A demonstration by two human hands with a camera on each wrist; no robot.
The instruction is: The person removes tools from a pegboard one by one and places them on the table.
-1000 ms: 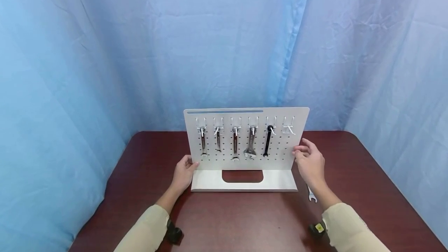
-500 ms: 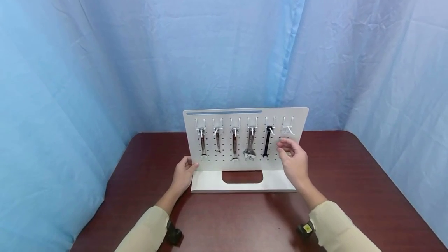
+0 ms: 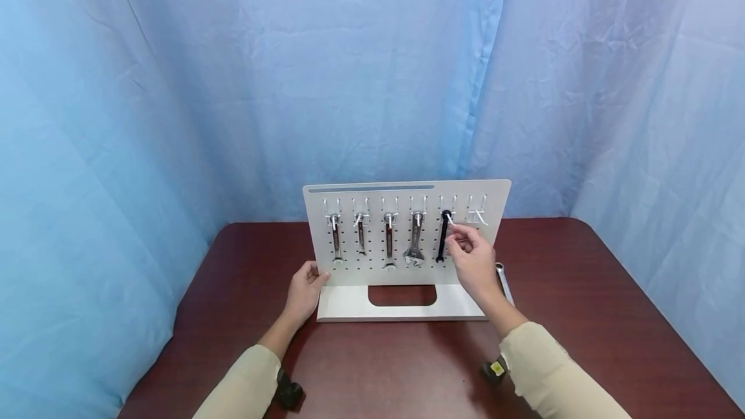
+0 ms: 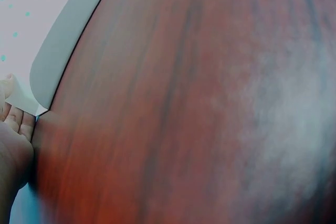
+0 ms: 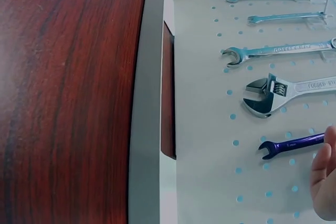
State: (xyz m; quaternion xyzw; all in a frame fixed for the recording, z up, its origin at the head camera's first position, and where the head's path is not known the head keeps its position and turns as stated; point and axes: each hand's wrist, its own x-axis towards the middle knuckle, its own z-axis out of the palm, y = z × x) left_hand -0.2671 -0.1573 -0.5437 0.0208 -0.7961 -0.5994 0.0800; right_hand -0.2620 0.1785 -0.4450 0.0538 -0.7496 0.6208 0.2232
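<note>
My left hand (image 3: 305, 293) grips the lower left edge of a white pegboard stand (image 3: 401, 278), thumb on the front and fingers behind. My right hand (image 3: 476, 270) is in front of the board's right half, its bent fingertips right beside the shaft of a hanging black wrench (image 3: 443, 238). In the right wrist view this wrench (image 5: 294, 144) looks dark purple, its upper end out of frame past the fingers (image 5: 321, 169). To its left hang an adjustable wrench (image 3: 415, 252) and three silver wrenches, the largest a combination wrench (image 3: 389, 241).
A white hook (image 3: 480, 216) at the board's far right carries nothing. Another silver wrench (image 3: 504, 280) lies on the dark red table (image 3: 372, 367) right of the stand, partly behind my right forearm. Blue curtains (image 3: 349, 83) surround the table.
My right hand has moved left from the board's right edge to the black wrench. The wrench on the table shows its ring end now. My left hand keeps its grip.
</note>
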